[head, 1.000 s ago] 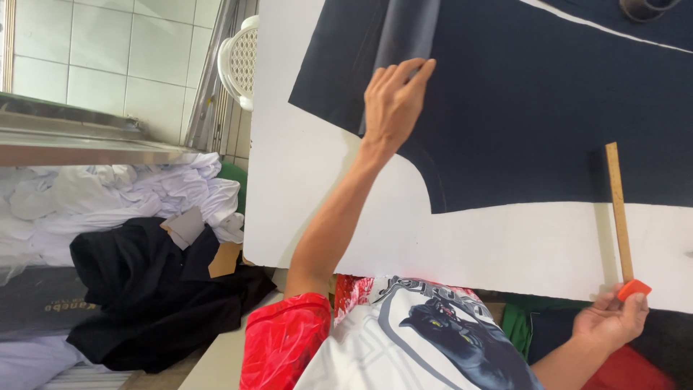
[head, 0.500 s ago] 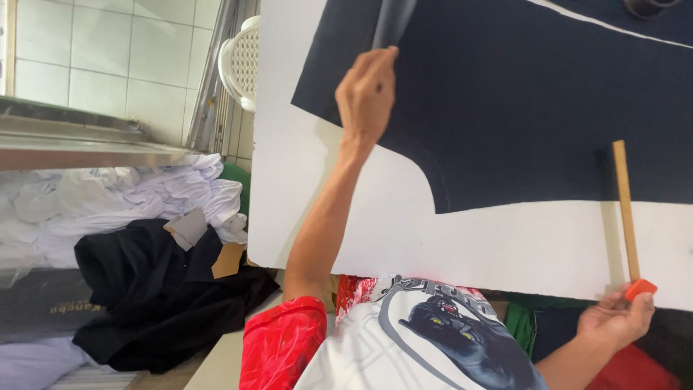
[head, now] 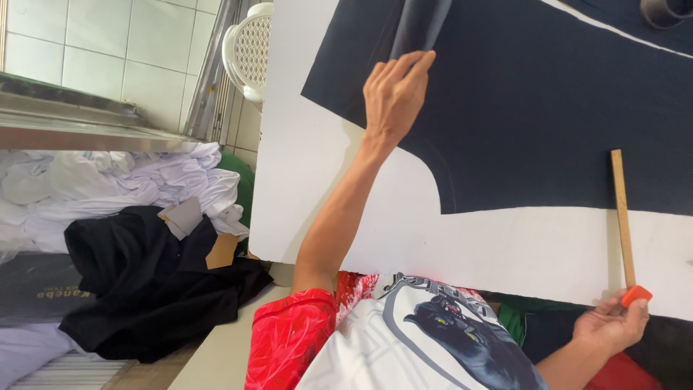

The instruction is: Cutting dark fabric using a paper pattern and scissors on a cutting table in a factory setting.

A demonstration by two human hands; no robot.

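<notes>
Reaching far across the white bench [head: 317,173], the left hand [head: 393,97] is held with the arm fully extended, its fingers pressed together and pinching a raised fold [head: 421,29] of the dark navy fabric [head: 548,108]. The fabric is spread flat on the bench. The right hand [head: 610,325] is kept at the near edge, an orange chalk piece [head: 636,295] pinched in its fingertips. A wooden ruler [head: 621,217] is laid beside it, its long axis pointing away from the person, across the fabric's cut edge.
</notes>
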